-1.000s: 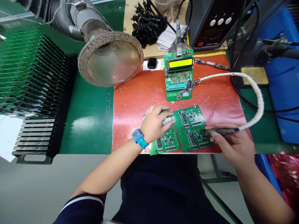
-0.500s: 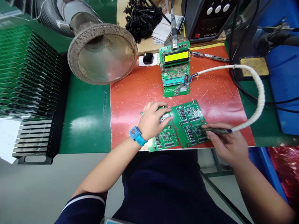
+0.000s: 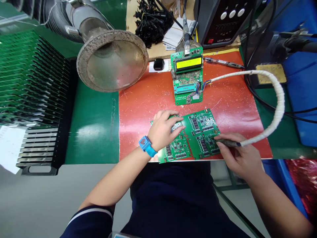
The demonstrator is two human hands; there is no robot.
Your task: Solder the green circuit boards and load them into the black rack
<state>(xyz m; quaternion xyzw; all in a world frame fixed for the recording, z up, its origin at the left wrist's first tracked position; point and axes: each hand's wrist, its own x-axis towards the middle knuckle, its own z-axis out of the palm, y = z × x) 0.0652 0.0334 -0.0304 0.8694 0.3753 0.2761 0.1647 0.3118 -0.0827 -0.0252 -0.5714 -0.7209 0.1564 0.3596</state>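
A green circuit board panel [image 3: 190, 140] with several digit displays lies on the red mat [image 3: 138, 109] at the table's front edge. My left hand [image 3: 165, 129], with a blue band at the wrist, rests on the panel's left part, its fingers apart. Between the fingers and thumb of my right hand [image 3: 241, 155] is a dark probe [image 3: 229, 142], its tip at the panel's lower right part. A white wrapped cable [image 3: 278, 96] runs from the probe to a green programmer board [image 3: 187, 77] with a lit yellow screen, behind the panel.
A round metal fume hood [image 3: 112, 61] hangs at the upper left. Beyond it on the left stands a rack [image 3: 53, 89] of green boards. A pen [image 3: 224, 62], a black watch-like item [image 3: 158, 64], black cables [image 3: 153, 23] and a dark soldering station [image 3: 220, 23] are at the back.
The whole view has shifted slightly. My right hand and the probe remain at the panel's lower right part, and my left hand keeps its place on the panel.
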